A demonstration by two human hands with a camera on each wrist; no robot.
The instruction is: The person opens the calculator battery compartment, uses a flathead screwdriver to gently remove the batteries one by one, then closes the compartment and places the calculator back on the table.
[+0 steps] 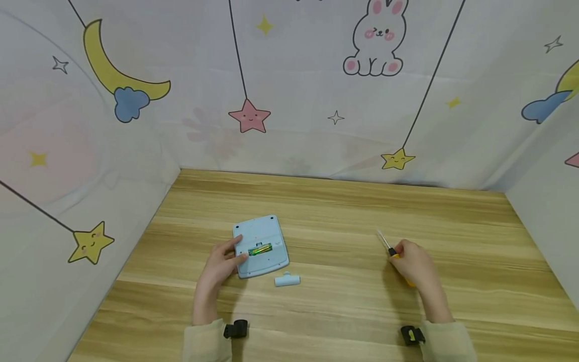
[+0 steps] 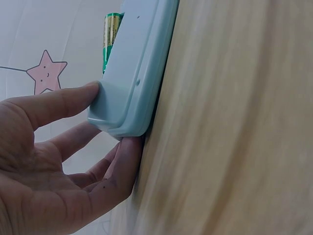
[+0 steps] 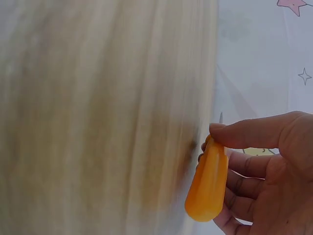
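A light blue calculator [image 1: 261, 265] lies back side up on the wooden table, its battery compartment uncovered. In that compartment a green and gold battery [image 1: 260, 249] sits slightly askew; its end sticks up above the casing in the left wrist view. My left hand [image 1: 222, 259] grips the calculator's left edge, thumb on the back and other fingers at the side and beneath. The small light blue battery cover [image 1: 287, 280] lies just off the near edge. On the right, my right hand [image 1: 415, 261] holds a screwdriver [image 3: 208, 188] by its yellow handle, shaft pointing away and leftward.
The wood-grain table [image 1: 334, 231] stretches between both hands. A white printed cloth [image 1: 298, 90] with stars, a moon and a rabbit hangs behind it and along both sides. Black wrist camera mounts [image 1: 236, 329] sit by the pale sleeves [image 1: 207, 343].
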